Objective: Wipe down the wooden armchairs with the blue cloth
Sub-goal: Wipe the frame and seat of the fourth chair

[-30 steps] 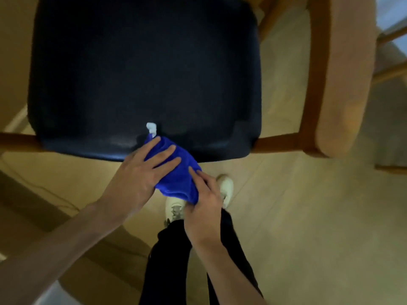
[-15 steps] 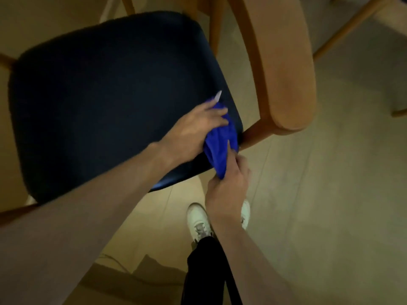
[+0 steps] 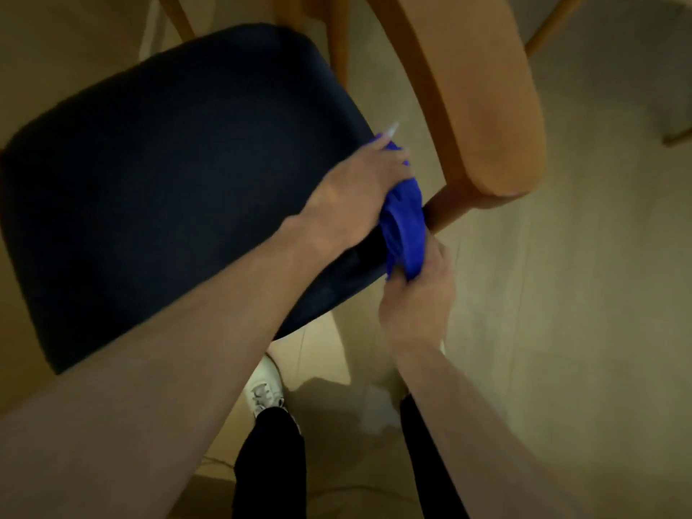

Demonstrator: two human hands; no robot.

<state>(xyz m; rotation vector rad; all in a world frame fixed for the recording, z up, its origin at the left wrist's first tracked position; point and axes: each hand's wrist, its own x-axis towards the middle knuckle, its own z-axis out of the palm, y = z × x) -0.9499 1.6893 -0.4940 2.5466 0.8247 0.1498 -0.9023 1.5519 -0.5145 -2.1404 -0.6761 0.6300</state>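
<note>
Hands work a blue cloth [image 3: 404,222] at the front right corner of a wooden armchair's [image 3: 483,106] dark seat [image 3: 168,189]. The left hand [image 3: 352,196] presses on its upper part, fingers fairly straight; the right hand [image 3: 419,301] pinches its lower end, beside the armrest support [image 3: 445,209].

Both bare arms reach forward. Left hand [image 3: 352,196] lies flat, fingers spread, pressing down on blue cloth [image 3: 406,226]. Right hand [image 3: 419,294] pinches cloth's lower end.
</note>
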